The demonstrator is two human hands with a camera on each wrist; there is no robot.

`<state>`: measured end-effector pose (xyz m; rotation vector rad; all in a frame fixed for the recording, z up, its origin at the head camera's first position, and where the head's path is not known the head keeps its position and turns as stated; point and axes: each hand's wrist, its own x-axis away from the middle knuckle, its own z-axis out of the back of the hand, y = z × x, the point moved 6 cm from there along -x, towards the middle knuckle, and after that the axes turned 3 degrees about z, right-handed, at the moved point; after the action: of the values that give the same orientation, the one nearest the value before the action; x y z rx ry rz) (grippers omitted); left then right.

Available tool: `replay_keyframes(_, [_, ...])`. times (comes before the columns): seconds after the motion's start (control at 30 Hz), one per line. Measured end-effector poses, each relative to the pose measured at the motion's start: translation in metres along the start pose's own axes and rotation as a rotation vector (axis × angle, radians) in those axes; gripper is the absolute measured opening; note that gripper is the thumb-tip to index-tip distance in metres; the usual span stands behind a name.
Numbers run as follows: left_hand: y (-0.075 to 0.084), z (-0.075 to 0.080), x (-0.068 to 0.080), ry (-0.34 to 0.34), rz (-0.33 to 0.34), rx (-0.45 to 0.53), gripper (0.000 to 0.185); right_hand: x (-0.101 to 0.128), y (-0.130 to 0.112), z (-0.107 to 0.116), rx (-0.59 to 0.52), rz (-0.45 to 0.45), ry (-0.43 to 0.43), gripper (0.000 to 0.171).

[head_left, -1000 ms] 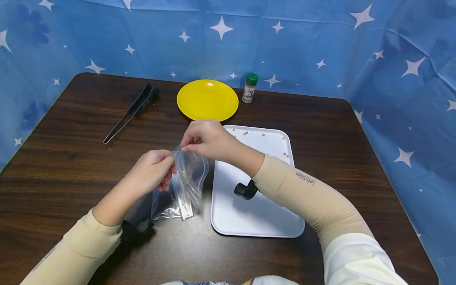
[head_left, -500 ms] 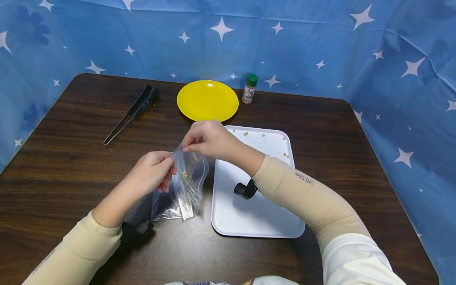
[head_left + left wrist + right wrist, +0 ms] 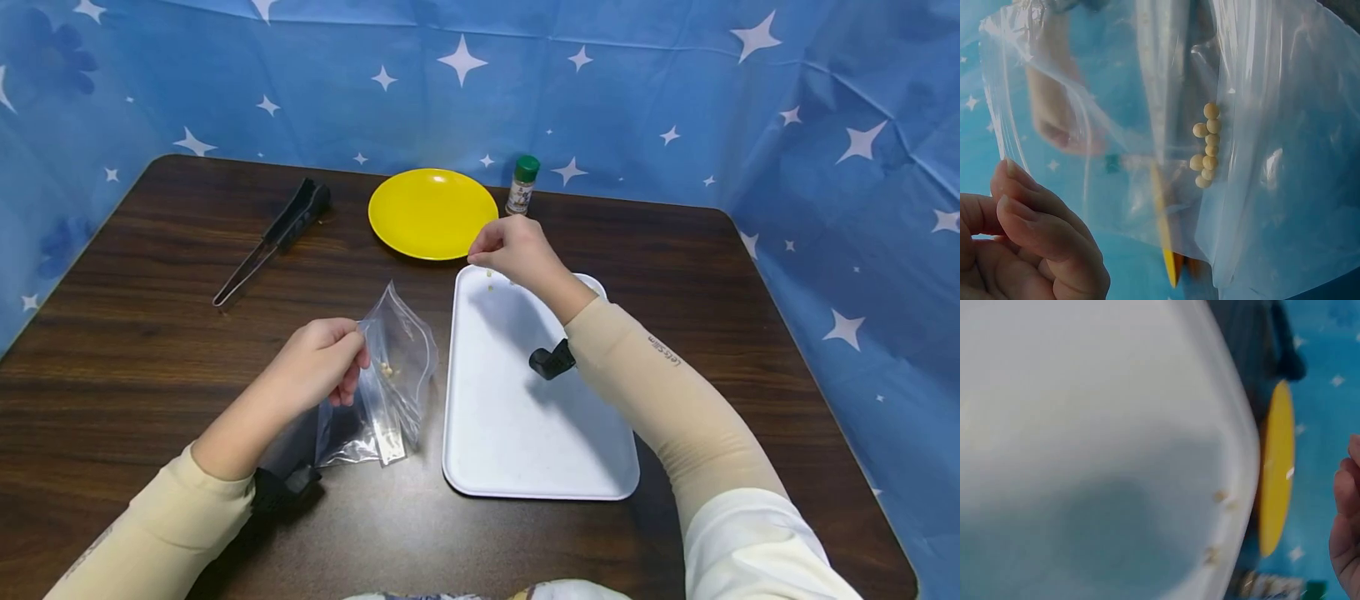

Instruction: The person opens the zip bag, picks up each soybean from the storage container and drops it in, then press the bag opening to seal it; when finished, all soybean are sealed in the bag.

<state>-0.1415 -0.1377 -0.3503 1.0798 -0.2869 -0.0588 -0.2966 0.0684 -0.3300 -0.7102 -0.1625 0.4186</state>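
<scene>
My left hand (image 3: pixel 318 360) pinches the upper edge of a clear zip-lock bag (image 3: pixel 411 340), which stands with its mouth spread. Inside it, several small round yellowish beans (image 3: pixel 1212 150), like soybeans, lie clustered in the left wrist view. Over the far left corner of a white tray (image 3: pixel 517 425) hovers my right hand (image 3: pixel 519 252), its fingers loosely bent and nothing visible between them. A few more beans (image 3: pixel 1220 496) lie near the tray's far edge, blurred in the right wrist view; the right hand and forearm hide others in the head view.
Behind the tray are a yellow plate (image 3: pixel 432 212) and a green-capped shaker bottle (image 3: pixel 522 185). Black-headed tongs (image 3: pixel 272 242) lie at the back left. A blue star-patterned cloth (image 3: pixel 637 92) hangs behind the dark wooden table (image 3: pixel 135 325).
My right hand has let go of the bag's edge and moved right and away from me, over the tray's far corner. The left hand still holds the bag in place.
</scene>
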Motion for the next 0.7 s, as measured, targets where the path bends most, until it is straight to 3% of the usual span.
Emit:
replay_keyframes(0.27, [-0.001,-0.001,0.001,0.002,0.003,0.006,0.026,-0.008,0.037,-0.008,0.054,-0.163,-0.030,0.004])
replay_keyframes(0.53, [-0.001,-0.002,0.001,0.012,-0.004,0.012,0.025,-0.011,0.050,-0.023,0.092,-0.194,-0.070,0.006])
replay_keyframes(0.7, [-0.001,-0.002,0.000,0.009,-0.003,0.010,0.025,-0.009,0.050,-0.026,0.122,-0.165,-0.063,0.006])
